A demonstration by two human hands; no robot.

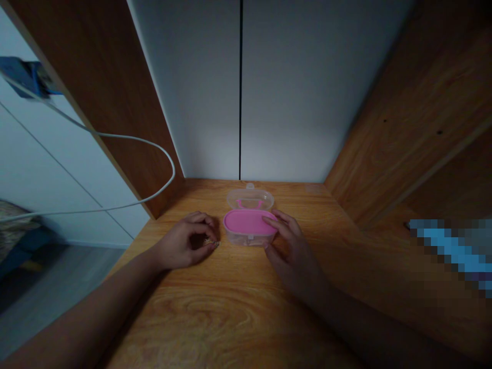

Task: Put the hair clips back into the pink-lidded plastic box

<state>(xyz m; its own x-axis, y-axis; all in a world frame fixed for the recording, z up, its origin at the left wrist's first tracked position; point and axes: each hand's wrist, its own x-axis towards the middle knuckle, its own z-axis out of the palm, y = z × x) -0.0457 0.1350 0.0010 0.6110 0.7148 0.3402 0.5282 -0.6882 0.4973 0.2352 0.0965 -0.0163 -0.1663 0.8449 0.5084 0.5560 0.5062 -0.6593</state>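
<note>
A small oval clear plastic box [240, 239] stands on the wooden surface with a pink inner tray or cover [246, 222] across its top. Its clear lid [250, 196], fitted with a pink handle, is swung open at the back. My right hand [290, 251] grips the box's right end, thumb at the front and fingers over the pink rim. Left of the box, my left hand [188, 241] rests on the wood with thumb and fingers curled into a pinch. Between them shows a small, thin, pale golden thing [210, 241], too small to name.
A wooden surface [215, 318] runs between a wooden side panel [111, 77] and another wooden panel [407, 118]. White panels [307, 92] close off the back. A white cable [172, 169] loops in at the left. A blue pixelated patch lies at the far right.
</note>
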